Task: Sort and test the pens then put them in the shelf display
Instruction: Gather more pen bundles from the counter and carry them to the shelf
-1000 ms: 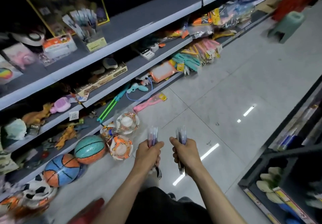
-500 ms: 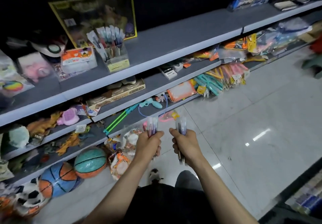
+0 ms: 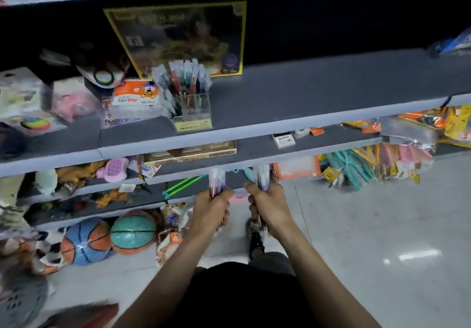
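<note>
On the upper shelf [image 3: 305, 93], toward its left end, sit a pink toy [image 3: 74, 103] and a white box [image 3: 137, 98]. Just right of them, at the shelf's front edge, stands the clear pen holder [image 3: 191, 108], packed with upright pens, and a yellow-framed box [image 3: 178, 39] leans at the back edge behind it. The right part of this shelf is bare.

On the floor [image 3: 369, 225] under the lowest shelf lie a blue-orange ball [image 3: 85, 241] and a teal ball [image 3: 133, 230], side by side.

Below the holder, in front of the lower shelves, the left hand [image 3: 211, 209] is closed in a fist round a pen bundle [image 3: 216, 178], whose tips stick up above the thumb. Just beside it but apart, the right hand [image 3: 270, 206] is fisted round a second bundle [image 3: 262, 176], also upright, with its lower ends poking out under the fist. Both bundles are blurred, so colours and count are unclear.
</note>
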`<state>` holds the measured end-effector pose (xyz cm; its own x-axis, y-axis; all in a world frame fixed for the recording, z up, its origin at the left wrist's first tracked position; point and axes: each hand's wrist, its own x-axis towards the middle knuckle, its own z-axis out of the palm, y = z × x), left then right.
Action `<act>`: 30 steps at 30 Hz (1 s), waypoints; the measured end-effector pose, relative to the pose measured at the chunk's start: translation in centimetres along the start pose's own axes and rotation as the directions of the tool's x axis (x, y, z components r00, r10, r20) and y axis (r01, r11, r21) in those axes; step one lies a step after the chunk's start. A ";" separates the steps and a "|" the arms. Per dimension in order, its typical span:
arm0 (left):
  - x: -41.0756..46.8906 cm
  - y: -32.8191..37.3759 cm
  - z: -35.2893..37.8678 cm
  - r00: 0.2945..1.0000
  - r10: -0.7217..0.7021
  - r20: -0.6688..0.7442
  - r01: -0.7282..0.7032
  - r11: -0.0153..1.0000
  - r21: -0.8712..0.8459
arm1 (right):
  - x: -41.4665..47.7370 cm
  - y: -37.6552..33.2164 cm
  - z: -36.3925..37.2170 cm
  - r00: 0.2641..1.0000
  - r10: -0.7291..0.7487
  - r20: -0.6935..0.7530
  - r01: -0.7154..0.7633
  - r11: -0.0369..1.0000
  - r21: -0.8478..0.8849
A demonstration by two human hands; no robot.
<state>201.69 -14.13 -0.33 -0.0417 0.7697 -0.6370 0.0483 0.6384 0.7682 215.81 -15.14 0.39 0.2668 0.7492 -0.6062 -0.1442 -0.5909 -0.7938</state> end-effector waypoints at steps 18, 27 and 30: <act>6.1 7.4 2.9 0.971 0.042 -0.237 -0.100 0.965 -0.241 | 11.0 -10.0 2.2 0.963 0.011 0.269 0.042 0.980 -0.192; 9.2 8.9 0.2 0.945 0.070 -0.320 -0.177 0.932 -0.317 | 11.8 -12.5 5.0 0.949 0.176 0.260 -0.181 0.983 -0.007; 10.3 9.5 -0.7 0.915 0.128 -0.383 -0.264 0.907 -0.327 | 11.9 -12.3 5.9 0.946 0.204 0.250 -0.237 0.965 0.112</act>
<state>200.99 -0.11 0.50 -0.4142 0.7856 -0.4596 -0.2714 0.3753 0.8863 215.14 2.76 2.66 -0.0155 0.6636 -0.7479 -0.3092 -0.7145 -0.6276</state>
